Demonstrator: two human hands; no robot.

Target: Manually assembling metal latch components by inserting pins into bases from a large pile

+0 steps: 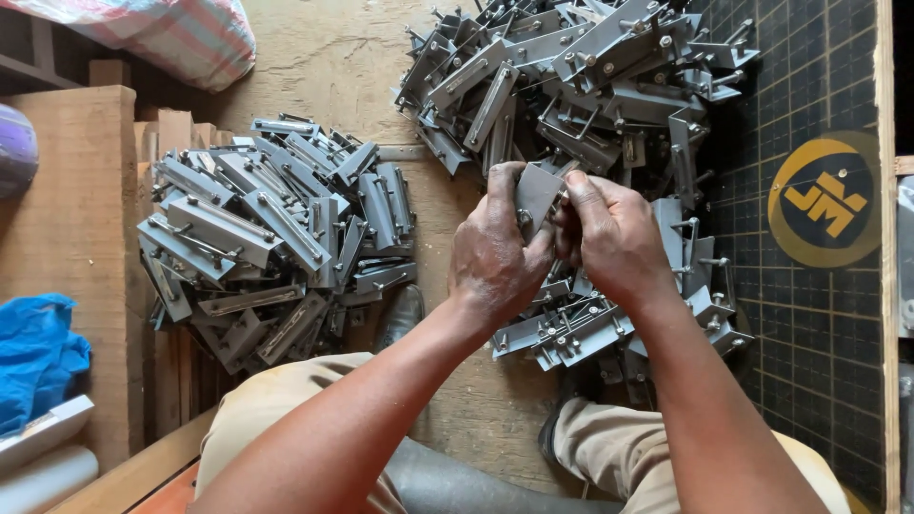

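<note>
Holding one grey metal bracket (pixel 536 193) between them, left hand (pixel 495 252) and right hand (pixel 614 238) both clench it; stiff, sharp-edged, best gripped by its flat sides.

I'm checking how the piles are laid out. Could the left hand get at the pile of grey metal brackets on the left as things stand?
Probably yes. The left hand is busy gripping a grey metal bracket together with the right hand, but the left pile lies open beside it with nothing between them.

Bare wooden floor strip (pixel 433 228) open between left heap of grey metal brackets (pixel 271 238) and larger right heap (pixel 590 76).
</note>
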